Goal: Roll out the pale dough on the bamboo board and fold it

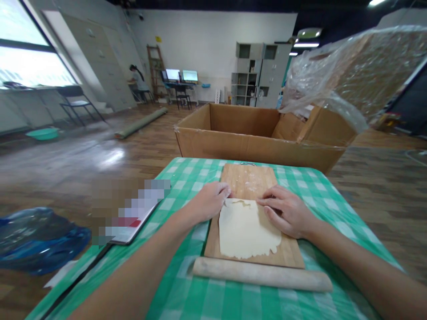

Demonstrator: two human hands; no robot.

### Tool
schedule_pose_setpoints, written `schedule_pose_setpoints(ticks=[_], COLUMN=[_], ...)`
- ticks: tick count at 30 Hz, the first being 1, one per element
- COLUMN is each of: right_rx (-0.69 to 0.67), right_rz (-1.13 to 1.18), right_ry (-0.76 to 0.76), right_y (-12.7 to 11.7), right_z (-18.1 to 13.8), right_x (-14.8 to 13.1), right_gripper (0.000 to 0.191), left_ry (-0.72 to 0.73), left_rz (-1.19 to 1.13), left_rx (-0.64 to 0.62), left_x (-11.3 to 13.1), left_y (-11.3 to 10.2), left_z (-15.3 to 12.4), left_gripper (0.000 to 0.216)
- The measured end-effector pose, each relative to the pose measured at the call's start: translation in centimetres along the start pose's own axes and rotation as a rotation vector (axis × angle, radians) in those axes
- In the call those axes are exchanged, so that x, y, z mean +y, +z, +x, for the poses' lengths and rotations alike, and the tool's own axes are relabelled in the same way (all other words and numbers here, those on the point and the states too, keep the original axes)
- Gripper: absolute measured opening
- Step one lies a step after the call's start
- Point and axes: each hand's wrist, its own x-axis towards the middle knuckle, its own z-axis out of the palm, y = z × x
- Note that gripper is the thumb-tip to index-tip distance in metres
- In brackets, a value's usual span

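A thin, pale sheet of dough [248, 231] with ragged edges lies flat on a wooden cutting board [255, 178]. Its far edge is doubled over toward me in a narrow strip. My left hand [213, 200] pinches the far left corner of the dough, fingers closed. At the far right edge my right hand [283, 209] has its thumb and fingertips closed on the dough, the palm hovering over the board's right side. A wooden rolling pin [262, 274] rests crosswise on the tablecloth, just in front of the board's near edge.
The table wears a green and white checked cloth [183, 173]. On its left lies a flat, partly blurred-out device [133, 226] with a black cable. Beyond stands a large cardboard box [233, 138] with plastic wrap. A blue plastic bag [43, 240] is at left; a person [136, 80] sits far back.
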Motion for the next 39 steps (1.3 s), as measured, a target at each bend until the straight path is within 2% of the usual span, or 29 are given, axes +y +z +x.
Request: schedule_pose_setpoints(ticks=[2, 5, 9, 12, 18, 21, 25, 31, 36, 39], right_rx=[-0.005, -0.007, -0.006, -0.005, 0.000, -0.002, -0.128, -0.242, -0.116, -0.057], right_rz=[-0.013, -0.039, -0.065, -0.072, -0.043, 0.042, 0.164, 0.268, 0.311, 0.317], right_ry=[-0.004, -0.009, -0.019, -0.013, 0.069, 0.156, 0.213, 0.200, 0.224, 0.247], right_y=[-0.1, -0.2, -0.3, -0.3, -0.1, -0.2, 0.0, 1.6, 2.2, 2.1], right_z=[0.0, 0.1, 0.2, 0.1, 0.3, 1.9, 5.1, 7.9, 7.8, 7.7], right_x=[-0.1, -0.3, -0.5, -0.6, -0.6, -1.0, -1.4, -0.5, -0.4, -0.6], right_gripper=[0.031, 0.030, 0.029, 0.029, 0.030, 0.033, 0.049, 0.042, 0.029, 0.028], left_ry=[-0.003, -0.037, -0.123, -0.109, -0.074, -0.064, -0.044, -0.029, -0.094, -0.129], left_rz=[-0.003, -0.043, -0.092, -0.053, -0.081, -0.114, -0.192, -0.381, -0.534, -0.561], left_rx=[0.008, -0.005, -0.079, -0.127, -0.024, 0.005, 0.008, 0.024, 0.041, 0.024], left_x=[0.1, 0.1, 0.2, 0.2, 0.7, 1.1, 1.1, 0.4, -0.4, -0.6], left_y=[0.0, -0.1, -0.5, -0.6, -0.2, -0.2, -0.2, 0.0, 0.4, 0.3], left_z=[0.0, -0.3, -0.9, -1.2, -1.1, -1.0, -0.9, -0.8, -0.4, -0.1], left_gripper=[0.035, 0.024, 0.018, 0.014, 0.016, 0.018, 0.016, 0.019, 0.032, 0.023])
